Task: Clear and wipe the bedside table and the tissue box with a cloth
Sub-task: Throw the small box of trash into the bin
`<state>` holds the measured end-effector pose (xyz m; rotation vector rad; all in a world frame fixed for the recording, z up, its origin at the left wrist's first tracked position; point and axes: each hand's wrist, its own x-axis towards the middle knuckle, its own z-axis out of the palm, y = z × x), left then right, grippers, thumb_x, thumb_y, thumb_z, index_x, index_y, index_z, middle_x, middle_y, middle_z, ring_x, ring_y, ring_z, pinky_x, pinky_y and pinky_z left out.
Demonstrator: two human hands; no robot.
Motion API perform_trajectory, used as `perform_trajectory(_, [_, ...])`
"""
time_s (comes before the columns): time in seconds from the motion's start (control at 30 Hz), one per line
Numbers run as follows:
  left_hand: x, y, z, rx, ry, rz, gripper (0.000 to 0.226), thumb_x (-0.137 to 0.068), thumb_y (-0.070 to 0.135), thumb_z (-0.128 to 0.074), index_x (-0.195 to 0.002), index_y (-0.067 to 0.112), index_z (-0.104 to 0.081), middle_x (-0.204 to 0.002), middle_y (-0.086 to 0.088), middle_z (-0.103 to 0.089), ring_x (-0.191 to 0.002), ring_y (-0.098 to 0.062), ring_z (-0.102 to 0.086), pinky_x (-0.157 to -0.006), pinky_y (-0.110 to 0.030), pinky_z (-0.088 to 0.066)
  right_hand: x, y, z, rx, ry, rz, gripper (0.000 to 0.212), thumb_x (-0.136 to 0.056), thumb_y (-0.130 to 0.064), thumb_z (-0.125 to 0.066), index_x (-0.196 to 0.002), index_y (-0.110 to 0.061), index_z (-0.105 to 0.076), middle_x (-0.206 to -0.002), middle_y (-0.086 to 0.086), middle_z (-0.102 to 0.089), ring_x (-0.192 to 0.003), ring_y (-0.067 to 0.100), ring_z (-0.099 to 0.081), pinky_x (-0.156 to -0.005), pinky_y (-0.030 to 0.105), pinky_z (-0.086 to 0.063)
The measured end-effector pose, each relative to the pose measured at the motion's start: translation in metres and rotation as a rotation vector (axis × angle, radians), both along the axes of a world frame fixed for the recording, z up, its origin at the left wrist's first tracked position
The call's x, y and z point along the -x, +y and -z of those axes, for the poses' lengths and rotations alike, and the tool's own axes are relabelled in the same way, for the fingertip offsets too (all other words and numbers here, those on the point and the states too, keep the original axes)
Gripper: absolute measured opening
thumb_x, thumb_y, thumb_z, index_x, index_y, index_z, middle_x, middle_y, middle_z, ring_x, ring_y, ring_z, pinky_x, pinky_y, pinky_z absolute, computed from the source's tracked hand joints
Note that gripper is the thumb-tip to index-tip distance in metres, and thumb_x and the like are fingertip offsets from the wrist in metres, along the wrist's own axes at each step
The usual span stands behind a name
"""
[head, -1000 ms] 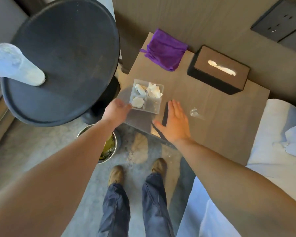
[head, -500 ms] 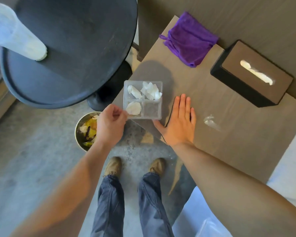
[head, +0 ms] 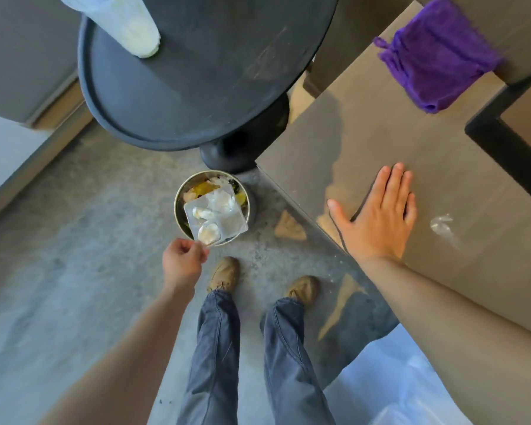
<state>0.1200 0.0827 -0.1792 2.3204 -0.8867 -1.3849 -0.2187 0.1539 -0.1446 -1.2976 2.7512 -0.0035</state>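
Note:
My left hand (head: 183, 262) pinches a corner of a clear divided plastic tray (head: 216, 214) holding crumpled white scraps, and holds it over the round metal waste bin (head: 248, 191) on the floor. My right hand (head: 380, 214) lies flat and open on the brown bedside table (head: 334, 139) near its front edge. A purple cloth (head: 436, 53) is bunched at the table's far corner. The dark tissue box (head: 500, 142) shows at the right edge, partly cut off. A small clear plastic scrap (head: 442, 227) lies on the table right of my hand.
A round black side table (head: 215, 62) stands left of the bedside table, with a white cup (head: 126, 23) on it. The bin holds yellow and white rubbish. My shoes (head: 224, 273) are on the grey floor. White bedding (head: 396, 388) is at the lower right.
My left hand carried the plastic tray off the bedside table, down and to the left, until it was over the waste bin. My right hand stayed flat on the table.

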Motion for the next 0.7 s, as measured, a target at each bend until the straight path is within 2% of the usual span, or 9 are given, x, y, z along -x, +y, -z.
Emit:
perform_trajectory(0.1, [0.002, -0.01, 0.043, -0.08, -0.01, -0.078, 0.011, -0.094, 0.01, -0.062, -0.083, 0.011, -0.059, -0.079, -0.011, -0.072, -0.085, -0.028, -0.071, -0.076, -0.036, -0.06, 0.0, 0.001, 0.005, 0.025, 0.018, -0.015, 0.111, -0.09, -0.085, -0.033, -0.162, -0.004, -0.012, -0.172, 0.018, -0.01, -0.16, 0.03, -0.005, -0.126, 0.051, -0.016])
perform_trajectory(0.23, [0.012, -0.022, 0.088, -0.152, -0.014, -0.157, 0.012, -0.092, 0.004, -0.062, -0.081, 0.009, -0.063, -0.08, -0.009, -0.069, -0.083, -0.024, -0.068, -0.082, -0.037, -0.059, 0.002, 0.002, 0.01, 0.052, 0.046, -0.03, 0.11, -0.091, -0.084, -0.033, -0.162, -0.004, -0.01, -0.172, 0.018, -0.009, -0.16, 0.031, -0.005, -0.125, 0.052, -0.016])
perform_trajectory(0.33, [0.02, -0.03, 0.112, -0.196, -0.018, -0.204, 0.014, -0.091, 0.002, -0.06, -0.079, 0.008, -0.061, -0.086, -0.014, -0.068, -0.082, -0.025, -0.067, -0.074, -0.035, -0.055, 0.002, 0.003, 0.013, 0.056, 0.061, -0.036, 0.11, -0.091, -0.084, -0.032, -0.162, -0.004, -0.009, -0.172, 0.018, -0.007, -0.16, 0.031, -0.004, -0.125, 0.051, -0.015])
perform_trajectory(0.43, [0.022, -0.031, 0.128, -0.272, 0.036, -0.232, 0.009, -0.092, -0.002, -0.059, -0.085, 0.004, -0.06, -0.092, -0.017, -0.065, -0.084, -0.027, -0.066, -0.08, -0.035, -0.055, 0.002, 0.004, 0.013, 0.065, 0.067, -0.041, 0.11, -0.091, -0.084, -0.031, -0.162, -0.004, -0.009, -0.172, 0.018, -0.008, -0.16, 0.031, -0.004, -0.125, 0.051, -0.014])
perform_trajectory(0.5, [0.02, -0.029, 0.133, -0.31, 0.016, -0.165, 0.007, -0.089, -0.003, -0.06, -0.083, 0.001, -0.063, -0.09, -0.019, -0.066, -0.082, -0.028, -0.065, -0.08, -0.033, -0.057, 0.002, 0.004, 0.013, 0.069, 0.067, -0.041, 0.109, -0.091, -0.084, -0.031, -0.162, -0.004, -0.009, -0.172, 0.018, -0.008, -0.16, 0.031, -0.004, -0.125, 0.051, -0.015])
perform_trajectory(0.6, [0.018, -0.028, 0.122, -0.331, -0.028, -0.029, 0.008, -0.089, 0.004, -0.063, -0.085, 0.003, -0.07, -0.075, -0.012, -0.062, -0.066, -0.023, -0.058, -0.059, -0.028, -0.051, 0.003, 0.003, 0.013, 0.067, 0.065, -0.036, 0.109, -0.091, -0.084, -0.03, -0.162, -0.005, -0.008, -0.172, 0.018, -0.007, -0.16, 0.03, -0.004, -0.125, 0.051, -0.014])
perform_trajectory(0.7, [0.016, -0.027, 0.099, -0.325, -0.025, 0.064, 0.013, -0.093, 0.009, -0.062, -0.096, 0.001, -0.071, -0.077, -0.011, -0.058, -0.069, -0.025, -0.056, -0.064, -0.034, -0.051, 0.005, 0.002, 0.013, 0.053, 0.053, -0.038, 0.111, -0.09, -0.086, -0.029, -0.163, -0.005, -0.007, -0.172, 0.017, -0.006, -0.16, 0.029, -0.002, -0.125, 0.05, -0.014])
